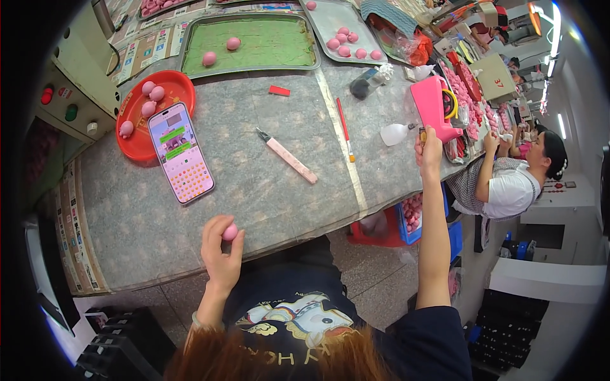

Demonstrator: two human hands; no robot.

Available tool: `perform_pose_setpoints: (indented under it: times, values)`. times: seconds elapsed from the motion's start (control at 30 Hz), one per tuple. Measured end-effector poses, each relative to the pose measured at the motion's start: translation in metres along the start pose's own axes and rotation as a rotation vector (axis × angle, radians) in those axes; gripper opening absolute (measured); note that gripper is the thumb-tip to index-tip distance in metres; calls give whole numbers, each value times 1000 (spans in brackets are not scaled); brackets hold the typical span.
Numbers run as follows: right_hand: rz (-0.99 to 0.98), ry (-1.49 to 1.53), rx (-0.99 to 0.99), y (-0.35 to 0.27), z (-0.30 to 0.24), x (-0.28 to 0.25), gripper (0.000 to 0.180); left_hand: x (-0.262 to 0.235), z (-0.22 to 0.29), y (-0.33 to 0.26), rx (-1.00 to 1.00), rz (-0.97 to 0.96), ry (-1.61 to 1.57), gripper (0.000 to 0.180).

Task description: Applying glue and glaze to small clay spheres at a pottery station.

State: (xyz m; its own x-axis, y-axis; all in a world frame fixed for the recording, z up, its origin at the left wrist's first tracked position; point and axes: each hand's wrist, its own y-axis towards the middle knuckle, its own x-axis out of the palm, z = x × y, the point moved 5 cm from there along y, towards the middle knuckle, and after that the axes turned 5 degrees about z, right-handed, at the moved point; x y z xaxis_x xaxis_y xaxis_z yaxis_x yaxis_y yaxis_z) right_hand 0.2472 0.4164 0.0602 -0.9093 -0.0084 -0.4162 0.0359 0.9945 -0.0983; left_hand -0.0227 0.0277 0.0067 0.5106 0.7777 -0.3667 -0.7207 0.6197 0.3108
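Note:
My left hand [220, 251] pinches a small pink ball [230, 232] between thumb and fingers at the table's near edge. On the right, my right hand [429, 152] is closed at the lower end of a pink plastic object [427, 101]. A small brownish-gold bit shows by its fingers; whether the hand grips this or the pink object I cannot tell. Beside that hand lies a translucent white squeeze bulb [394, 134]. Between my hands are a pale pink craft knife [289, 159] with its tip pointing away, and a red-handled brush [344, 127].
At left a phone [181, 155] leans on a red plate [130, 152] with several pink balls. A green-lined tray [267, 41] and a metal tray [330, 35] hold more balls. A red piece [279, 91] and dark bottle [361, 89] lie nearby. Another person [508, 181] works at far right.

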Motion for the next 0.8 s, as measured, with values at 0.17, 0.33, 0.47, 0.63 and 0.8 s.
perform_pose_setpoints:
  times: [0.17,0.33,0.47,0.63,0.8]
  values:
    - [15,9,-20,1,-1,0,44,0,1,0,2,1,13,30]
    - [21,23,-20,1,-1,0,44,0,2,1,-4,0,7,30]
    - [14,1,-26,1,-2,-1,45,0,3,1,10,-4,21,30]
    - [18,-12,-27,2,-2,-2,46,-1,5,1,10,3,12,30]
    - [18,19,-10,2,0,-3,46,-1,5,2,20,-5,26,30]
